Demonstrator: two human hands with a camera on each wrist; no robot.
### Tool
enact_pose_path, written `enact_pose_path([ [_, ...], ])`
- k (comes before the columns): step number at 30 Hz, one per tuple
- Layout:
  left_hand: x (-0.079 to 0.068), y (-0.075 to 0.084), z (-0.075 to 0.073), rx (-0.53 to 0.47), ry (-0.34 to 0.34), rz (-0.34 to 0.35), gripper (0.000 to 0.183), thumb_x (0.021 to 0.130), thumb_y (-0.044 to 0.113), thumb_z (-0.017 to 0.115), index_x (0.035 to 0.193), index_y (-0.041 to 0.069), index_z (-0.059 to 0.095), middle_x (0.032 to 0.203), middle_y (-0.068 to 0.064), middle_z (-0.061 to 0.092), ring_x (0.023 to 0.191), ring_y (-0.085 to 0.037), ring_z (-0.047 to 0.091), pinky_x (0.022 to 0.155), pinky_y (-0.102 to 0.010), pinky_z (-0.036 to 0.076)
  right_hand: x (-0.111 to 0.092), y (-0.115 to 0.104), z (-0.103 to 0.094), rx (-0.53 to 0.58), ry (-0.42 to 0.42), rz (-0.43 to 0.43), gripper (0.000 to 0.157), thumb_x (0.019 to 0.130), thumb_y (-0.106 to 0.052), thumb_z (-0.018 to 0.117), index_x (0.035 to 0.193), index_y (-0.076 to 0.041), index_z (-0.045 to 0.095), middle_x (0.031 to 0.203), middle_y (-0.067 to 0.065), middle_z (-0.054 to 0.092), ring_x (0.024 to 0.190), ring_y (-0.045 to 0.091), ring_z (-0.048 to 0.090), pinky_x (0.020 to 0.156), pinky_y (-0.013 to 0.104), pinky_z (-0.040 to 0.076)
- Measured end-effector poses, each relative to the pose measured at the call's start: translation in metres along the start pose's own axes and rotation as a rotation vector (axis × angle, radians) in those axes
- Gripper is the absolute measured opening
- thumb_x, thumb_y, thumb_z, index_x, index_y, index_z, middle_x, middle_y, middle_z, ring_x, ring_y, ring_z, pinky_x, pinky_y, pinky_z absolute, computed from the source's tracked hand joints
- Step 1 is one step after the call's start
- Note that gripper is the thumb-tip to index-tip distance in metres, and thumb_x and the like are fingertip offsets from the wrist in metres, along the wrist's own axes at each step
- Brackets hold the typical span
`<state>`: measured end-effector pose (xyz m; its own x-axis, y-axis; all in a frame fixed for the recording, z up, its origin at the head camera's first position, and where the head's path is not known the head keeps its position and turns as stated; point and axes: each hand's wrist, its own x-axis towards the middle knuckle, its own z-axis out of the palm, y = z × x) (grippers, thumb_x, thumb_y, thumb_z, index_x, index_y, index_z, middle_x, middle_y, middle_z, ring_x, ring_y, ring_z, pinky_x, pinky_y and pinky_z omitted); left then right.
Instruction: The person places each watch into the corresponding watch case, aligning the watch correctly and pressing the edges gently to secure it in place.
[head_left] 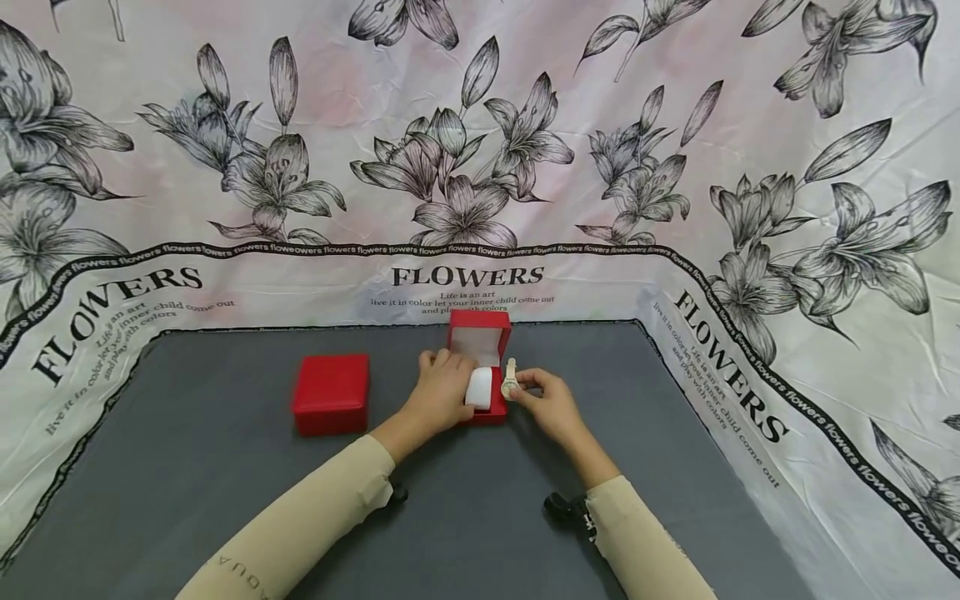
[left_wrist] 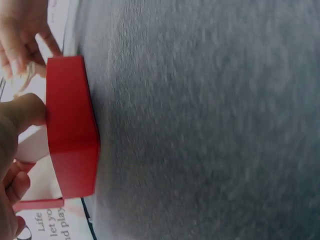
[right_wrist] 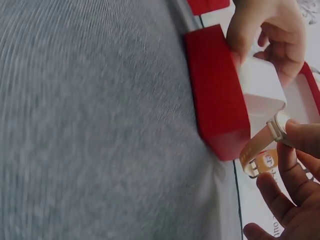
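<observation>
My right hand [head_left: 551, 404] pinches a cream-strapped wristwatch [right_wrist: 281, 122] by its case between thumb and fingers, beside the right side of an open red watch box [head_left: 491, 417]. The strap hangs in a curve with its buckle [right_wrist: 254, 167] showing. My left hand [head_left: 438, 392] reaches over the box's left side and grips a white watch cushion [right_wrist: 262, 85], thumb at the near side and fingers at the far side. In the right wrist view the cushion stands above the box rim. The raised lid [head_left: 480, 321] has a pale lining.
A second red box [head_left: 332, 393], closed, sits on the grey cloth [head_left: 225, 483] to the left. A white flower-print cloth [head_left: 472, 208] rises behind the open box. Dark wrist cameras [head_left: 566, 510] hang below the sleeves.
</observation>
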<state>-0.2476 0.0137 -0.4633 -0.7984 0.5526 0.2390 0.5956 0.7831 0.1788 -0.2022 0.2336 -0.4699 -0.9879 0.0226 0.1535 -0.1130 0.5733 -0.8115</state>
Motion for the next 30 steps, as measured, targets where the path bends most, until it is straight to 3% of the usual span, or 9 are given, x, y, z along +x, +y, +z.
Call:
enact_pose_path([
  [3,0.002,0.004,0.000,0.058,0.013,0.018,0.064,0.076,0.040,0.089,0.126,0.012,0.060,0.119,-0.004,0.065,0.113,-0.026,0.048,0.104,-0.056,0.028,-0.001,-0.006,-0.003,0.015,-0.005,-0.010,0.021,0.094,-0.013,0.075,0.113,-0.005,0.072,0.103,0.011,0.071,0.103,0.026,0.064,0.101,0.051,0.048],
  [8,0.000,0.005,0.001,0.062,0.046,0.053,0.065,0.077,0.040,0.087,0.127,0.012,0.058,0.122,-0.005,0.064,0.115,-0.026,0.048,0.105,-0.056,0.029,-0.004,-0.011,-0.006,0.010,0.013,-0.008,0.021,0.094,-0.013,0.075,0.113,-0.006,0.072,0.103,0.010,0.070,0.104,0.026,0.063,0.107,0.055,0.043],
  [14,-0.007,0.001,0.002,0.063,0.117,0.022,0.063,0.076,0.036,0.087,0.127,0.012,0.059,0.122,-0.004,0.064,0.115,-0.027,0.049,0.104,-0.055,0.028,-0.006,-0.017,-0.003,-0.015,-0.036,-0.009,0.024,0.095,-0.019,0.074,0.118,-0.010,0.070,0.107,0.008,0.069,0.107,0.025,0.060,0.100,0.053,0.045],
  [19,-0.009,0.002,0.002,0.023,0.169,0.001,0.064,0.076,0.034,0.087,0.128,0.010,0.058,0.122,-0.006,0.063,0.114,-0.028,0.049,0.102,-0.054,0.029,-0.009,-0.021,-0.003,-0.078,-0.049,-0.005,0.027,0.094,-0.020,0.075,0.119,-0.010,0.070,0.107,0.007,0.068,0.108,0.031,0.060,0.099,0.053,0.045],
  [30,-0.012,0.005,0.006,0.045,0.188,0.009,0.064,0.078,0.034,0.086,0.129,0.009,0.056,0.123,-0.007,0.062,0.114,-0.027,0.049,0.102,-0.054,0.030,-0.012,-0.013,0.002,-0.112,-0.076,0.006,0.022,0.093,-0.023,0.077,0.112,-0.012,0.071,0.099,0.002,0.069,0.094,0.021,0.063,0.083,0.039,0.049],
])
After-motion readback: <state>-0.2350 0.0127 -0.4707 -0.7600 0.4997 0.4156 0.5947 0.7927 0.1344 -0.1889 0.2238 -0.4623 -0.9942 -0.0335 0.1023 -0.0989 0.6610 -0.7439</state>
